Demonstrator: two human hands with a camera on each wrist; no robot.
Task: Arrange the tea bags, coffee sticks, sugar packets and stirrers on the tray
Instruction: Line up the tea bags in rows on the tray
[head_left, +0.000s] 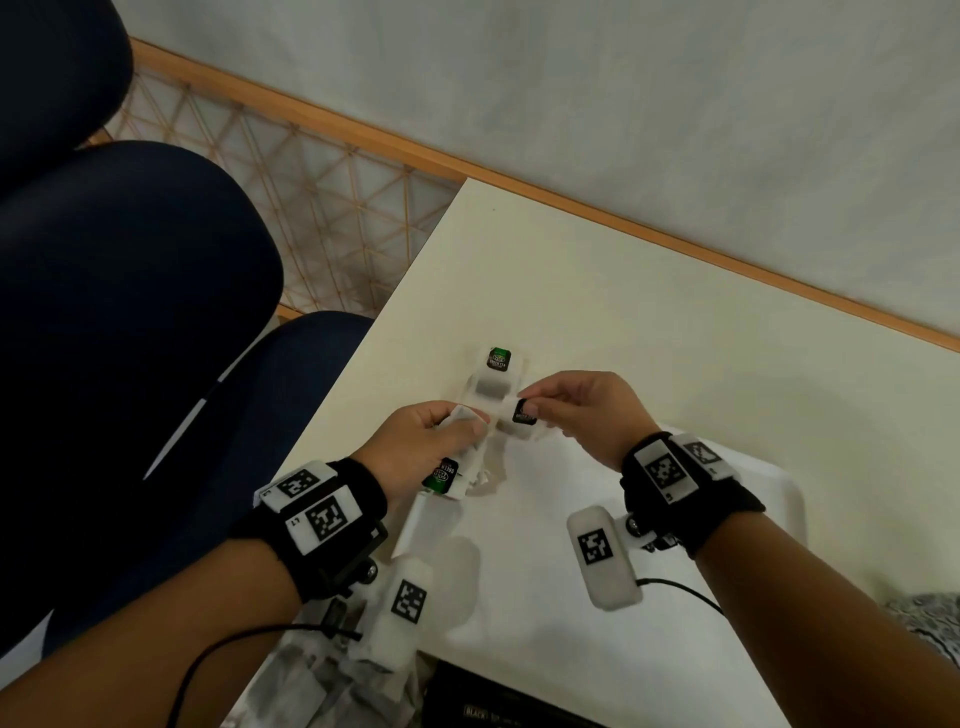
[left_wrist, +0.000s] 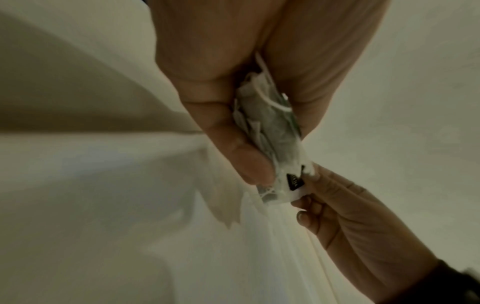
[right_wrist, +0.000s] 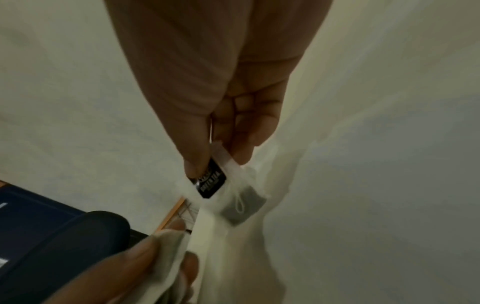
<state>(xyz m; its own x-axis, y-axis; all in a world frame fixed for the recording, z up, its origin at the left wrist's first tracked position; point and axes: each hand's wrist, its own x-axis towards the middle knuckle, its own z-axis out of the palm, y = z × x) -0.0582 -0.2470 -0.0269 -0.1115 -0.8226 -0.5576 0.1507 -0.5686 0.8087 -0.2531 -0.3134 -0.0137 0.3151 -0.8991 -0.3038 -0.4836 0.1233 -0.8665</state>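
Note:
My left hand (head_left: 457, 434) grips a small bunch of white tea bags (left_wrist: 270, 127) with green and black tags, just above the table. My right hand (head_left: 532, 402) pinches one tea bag (head_left: 523, 414) by its black tag (right_wrist: 211, 181), right beside the bunch; its pouch (right_wrist: 244, 205) hangs below the fingers. Another tea bag (head_left: 497, 370) with a green tag lies flat just beyond both hands. A white tray (head_left: 774, 493) shows under my right wrist; its extent is hard to tell against the white table.
The white table (head_left: 675, 322) ends in an edge at the left, with dark blue chairs (head_left: 130, 312) beside it. A black box (head_left: 498, 709) and loose sachets (head_left: 311, 675) lie at the near edge. A wall rises behind the table.

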